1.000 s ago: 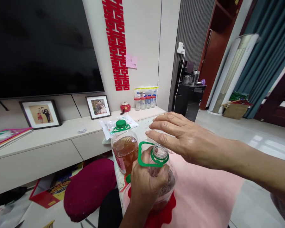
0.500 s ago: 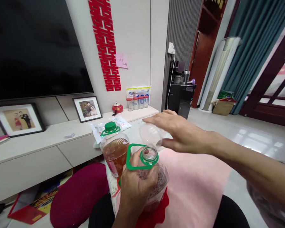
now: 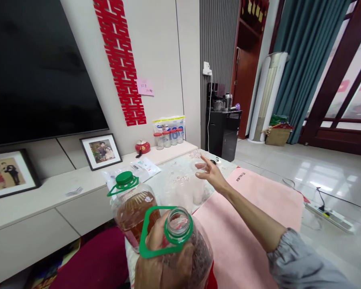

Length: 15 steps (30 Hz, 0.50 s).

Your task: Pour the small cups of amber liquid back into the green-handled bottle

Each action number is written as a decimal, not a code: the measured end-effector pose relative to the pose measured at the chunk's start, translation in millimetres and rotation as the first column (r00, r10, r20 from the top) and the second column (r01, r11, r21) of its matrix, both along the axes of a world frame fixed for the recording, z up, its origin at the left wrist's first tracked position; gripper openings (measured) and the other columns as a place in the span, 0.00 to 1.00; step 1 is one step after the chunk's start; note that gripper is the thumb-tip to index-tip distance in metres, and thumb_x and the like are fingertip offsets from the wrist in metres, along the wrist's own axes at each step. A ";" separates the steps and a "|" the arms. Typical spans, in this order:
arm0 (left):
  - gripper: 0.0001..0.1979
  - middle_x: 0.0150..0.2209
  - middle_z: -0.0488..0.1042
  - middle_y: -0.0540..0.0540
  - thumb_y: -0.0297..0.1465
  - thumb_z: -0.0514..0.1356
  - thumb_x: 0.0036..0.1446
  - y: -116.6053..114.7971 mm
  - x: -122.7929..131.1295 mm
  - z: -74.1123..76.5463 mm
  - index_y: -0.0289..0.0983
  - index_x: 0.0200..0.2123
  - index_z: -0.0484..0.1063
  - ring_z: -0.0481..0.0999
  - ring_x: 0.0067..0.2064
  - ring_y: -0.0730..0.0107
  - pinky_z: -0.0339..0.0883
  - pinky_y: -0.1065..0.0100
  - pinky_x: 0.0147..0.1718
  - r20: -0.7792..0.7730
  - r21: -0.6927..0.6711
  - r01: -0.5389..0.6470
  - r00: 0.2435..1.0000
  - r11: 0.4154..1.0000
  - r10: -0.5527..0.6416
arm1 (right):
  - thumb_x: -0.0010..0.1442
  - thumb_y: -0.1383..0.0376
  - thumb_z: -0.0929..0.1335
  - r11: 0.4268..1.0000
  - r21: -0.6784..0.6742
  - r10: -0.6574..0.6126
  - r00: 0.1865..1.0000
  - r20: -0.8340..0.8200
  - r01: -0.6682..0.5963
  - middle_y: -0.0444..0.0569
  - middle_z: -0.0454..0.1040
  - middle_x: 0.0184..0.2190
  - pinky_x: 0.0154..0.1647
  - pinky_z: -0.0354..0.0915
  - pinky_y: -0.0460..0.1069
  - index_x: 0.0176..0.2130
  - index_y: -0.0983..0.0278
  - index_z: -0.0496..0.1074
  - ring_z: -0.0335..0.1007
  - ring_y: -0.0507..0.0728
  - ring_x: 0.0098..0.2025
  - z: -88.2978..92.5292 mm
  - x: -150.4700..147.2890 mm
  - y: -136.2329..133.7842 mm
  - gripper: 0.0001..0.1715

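Note:
My left hand [image 3: 159, 257] is wrapped around the shoulder of a large clear plastic bottle [image 3: 203, 249] with a green ring handle [image 3: 142, 237]. The bottle's mouth is uncapped, and dark, bubbly-looking contents show through its wall. My right hand [image 3: 212, 174] reaches out over the table, thumb and fingers around a clear plastic cup [image 3: 200, 165]; its outline is faint. Beside the held bottle stands a second bottle [image 3: 135, 208] of brown liquid, with a green cap [image 3: 124, 178] on. A clear plastic bag [image 3: 179, 186] with small light bits lies beyond the bottles.
A pink mat [image 3: 264, 192] covers the table's right part. Behind, a low white cabinet [image 3: 48, 196] carries framed photos [image 3: 100, 151], a red pot [image 3: 142, 147] and several red-lidded jars [image 3: 166, 139]. A power strip [image 3: 331, 216] lies on the floor at right.
My right hand has carried the plastic cup from above the open bottle away to the far part of the table. My left hand stays on the bottle; the view has shifted.

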<state>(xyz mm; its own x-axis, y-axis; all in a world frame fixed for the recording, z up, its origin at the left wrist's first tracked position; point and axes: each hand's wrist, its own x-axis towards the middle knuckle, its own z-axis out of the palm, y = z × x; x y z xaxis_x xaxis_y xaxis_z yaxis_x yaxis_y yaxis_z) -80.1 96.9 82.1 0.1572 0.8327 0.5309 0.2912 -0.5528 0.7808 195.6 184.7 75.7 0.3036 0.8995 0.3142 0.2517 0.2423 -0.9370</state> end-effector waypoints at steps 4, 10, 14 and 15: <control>0.23 0.47 0.83 0.44 0.48 0.62 0.61 9.1 -10.0 -8.1 0.43 0.55 0.78 0.81 0.55 0.49 0.77 0.55 0.59 0.019 -0.044 0.110 0.994 0.993 -0.109 | 0.70 0.60 0.74 0.999 0.014 -0.038 0.998 -0.055 0.039 0.56 0.69 0.62 0.70 0.61 0.70 0.68 0.63 0.65 0.63 0.67 0.67 -35.1 -5.0 11.9 0.33; 0.26 0.57 0.80 0.40 0.48 0.66 0.59 22.4 -17.2 -26.4 0.42 0.56 0.77 0.77 0.61 0.44 0.68 0.50 0.67 0.019 -0.117 0.164 0.986 0.979 -0.163 | 0.71 0.60 0.74 0.999 0.024 -0.041 0.994 -0.098 0.044 0.56 0.68 0.63 0.70 0.62 0.69 0.67 0.64 0.66 0.62 0.67 0.68 -61.2 -6.1 14.4 0.31; 0.27 0.57 0.80 0.40 0.50 0.66 0.58 28.0 -13.2 -27.6 0.41 0.56 0.78 0.78 0.61 0.41 0.68 0.46 0.67 0.021 -0.138 0.182 0.983 0.974 -0.181 | 0.71 0.59 0.74 0.998 0.000 -0.062 0.993 -0.098 0.062 0.57 0.66 0.65 0.72 0.58 0.71 0.68 0.63 0.65 0.60 0.68 0.70 -69.9 -7.7 12.9 0.33; 0.28 0.56 0.80 0.39 0.50 0.66 0.58 27.7 -13.0 -26.8 0.41 0.55 0.79 0.78 0.61 0.40 0.68 0.45 0.67 0.019 -0.139 0.186 0.983 0.973 -0.185 | 0.70 0.59 0.74 0.997 -0.008 -0.074 0.993 -0.094 0.073 0.57 0.65 0.66 0.72 0.57 0.72 0.69 0.63 0.65 0.59 0.69 0.70 -71.7 -8.1 12.1 0.34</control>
